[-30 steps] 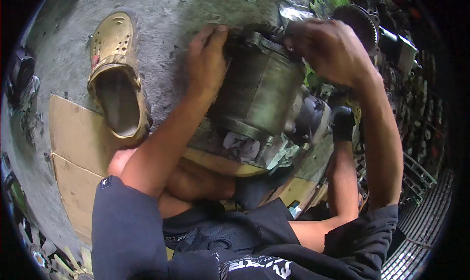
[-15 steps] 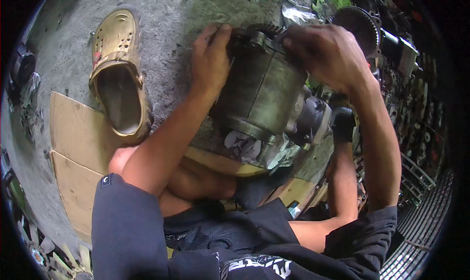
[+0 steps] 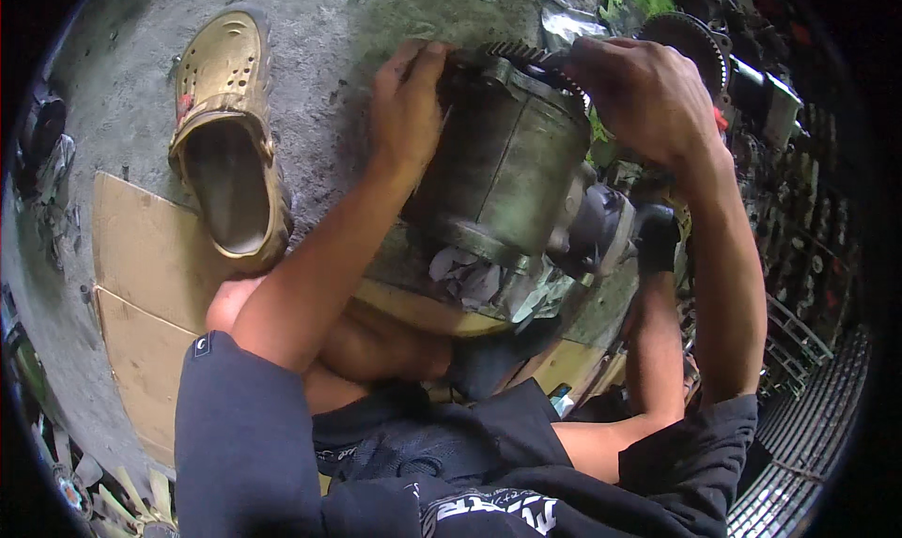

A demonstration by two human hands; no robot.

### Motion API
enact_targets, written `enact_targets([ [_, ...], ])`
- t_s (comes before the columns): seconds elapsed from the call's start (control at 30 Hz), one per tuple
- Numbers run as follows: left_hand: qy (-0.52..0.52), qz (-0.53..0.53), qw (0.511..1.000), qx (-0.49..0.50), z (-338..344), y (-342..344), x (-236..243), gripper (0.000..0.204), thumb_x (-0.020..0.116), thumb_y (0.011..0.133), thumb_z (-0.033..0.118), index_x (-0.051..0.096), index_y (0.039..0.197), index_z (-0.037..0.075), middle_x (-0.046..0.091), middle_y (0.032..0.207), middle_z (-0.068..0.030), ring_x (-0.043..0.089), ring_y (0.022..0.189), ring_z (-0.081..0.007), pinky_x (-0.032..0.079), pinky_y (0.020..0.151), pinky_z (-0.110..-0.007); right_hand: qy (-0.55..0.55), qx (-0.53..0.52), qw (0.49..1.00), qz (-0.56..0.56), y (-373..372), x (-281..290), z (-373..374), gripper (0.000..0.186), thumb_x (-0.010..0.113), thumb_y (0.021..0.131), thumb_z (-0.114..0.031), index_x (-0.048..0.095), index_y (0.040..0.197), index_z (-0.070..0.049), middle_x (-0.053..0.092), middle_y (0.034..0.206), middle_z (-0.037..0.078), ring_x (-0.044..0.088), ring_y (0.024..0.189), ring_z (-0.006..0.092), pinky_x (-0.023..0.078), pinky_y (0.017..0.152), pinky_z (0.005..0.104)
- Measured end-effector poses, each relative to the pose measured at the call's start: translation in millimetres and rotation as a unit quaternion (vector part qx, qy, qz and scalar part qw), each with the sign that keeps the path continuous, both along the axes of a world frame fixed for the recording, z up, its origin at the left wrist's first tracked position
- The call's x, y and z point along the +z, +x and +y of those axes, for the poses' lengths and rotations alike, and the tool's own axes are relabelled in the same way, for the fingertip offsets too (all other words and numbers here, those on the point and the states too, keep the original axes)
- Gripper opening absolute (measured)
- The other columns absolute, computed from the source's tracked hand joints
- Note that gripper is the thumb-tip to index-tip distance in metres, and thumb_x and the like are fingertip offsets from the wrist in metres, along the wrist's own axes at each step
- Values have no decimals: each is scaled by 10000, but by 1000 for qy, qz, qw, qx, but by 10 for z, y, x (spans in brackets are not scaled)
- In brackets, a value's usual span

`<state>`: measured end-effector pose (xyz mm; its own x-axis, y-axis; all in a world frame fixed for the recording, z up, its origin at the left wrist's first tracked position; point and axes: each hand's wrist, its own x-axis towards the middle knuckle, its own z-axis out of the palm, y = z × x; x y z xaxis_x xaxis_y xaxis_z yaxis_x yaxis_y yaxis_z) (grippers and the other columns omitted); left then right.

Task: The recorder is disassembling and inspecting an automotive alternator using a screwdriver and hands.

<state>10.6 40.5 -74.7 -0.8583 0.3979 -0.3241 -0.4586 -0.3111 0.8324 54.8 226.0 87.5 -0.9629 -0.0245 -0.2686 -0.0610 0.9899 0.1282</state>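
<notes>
A heavy, greasy cylindrical metal housing (image 3: 512, 167) lies in front of me. At its far end, a toothed gear (image 3: 515, 53) shows past the flange, with more of its teeth at the right rim. My left hand (image 3: 411, 101) is closed at the housing's far left edge, its thumb on top and its fingertips hidden behind. On the other side, my right hand (image 3: 648, 96) curls over the gear's right rim, fingers bent and partly hidden. A smaller dark cylindrical part (image 3: 597, 223) is attached on the housing's right side.
A tan clog (image 3: 228, 153) stands on the concrete floor to the left, beside flattened cardboard (image 3: 146, 256). Crumpled plastic (image 3: 536, 292) lies under the housing's near end. Another toothed ring (image 3: 691, 49) and assorted metal parts crowd the right. A metal grating (image 3: 808, 435) lies lower right.
My right hand has shifted slightly right along the gear, and more teeth now show beside it. My left hand stays at nearly the same place on the housing.
</notes>
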Motion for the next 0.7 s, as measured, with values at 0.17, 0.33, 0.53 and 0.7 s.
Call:
enact_targets([
  [0.17,1,17,1000,5,20,12,-45,320,647,989,319,700,1116,29,699,1032,-25,625,919,-109,450,796,-241,-20,20,1000,-2,29,-51,38,231,593,947,-344,682,950,-131,674,802,146,665,773,383,522,661,510],
  [0.33,-94,-23,995,27,70,3,-144,310,641,992,317,698,1107,35,706,1029,-32,639,931,-123,473,821,-268,-90,37,995,21,78,-35,35,206,604,951,-318,683,945,-128,678,807,139,666,780,382,532,665,496],
  [0.53,-74,-25,996,52,64,15,-113,305,619,1002,295,686,1120,21,702,1033,-38,642,936,-133,478,824,-270,-100,45,993,38,114,-24,-11,220,587,962,-335,684,952,-137,684,834,130,669,800,381,536,684,496],
  [0.7,-52,10,999,-10,20,-5,-53,314,621,1002,287,680,1145,13,699,1054,-49,637,948,-133,474,832,-269,-49,14,998,22,123,-2,-43,214,609,953,-323,696,995,-133,696,853,127,677,832,373,543,703,493],
])
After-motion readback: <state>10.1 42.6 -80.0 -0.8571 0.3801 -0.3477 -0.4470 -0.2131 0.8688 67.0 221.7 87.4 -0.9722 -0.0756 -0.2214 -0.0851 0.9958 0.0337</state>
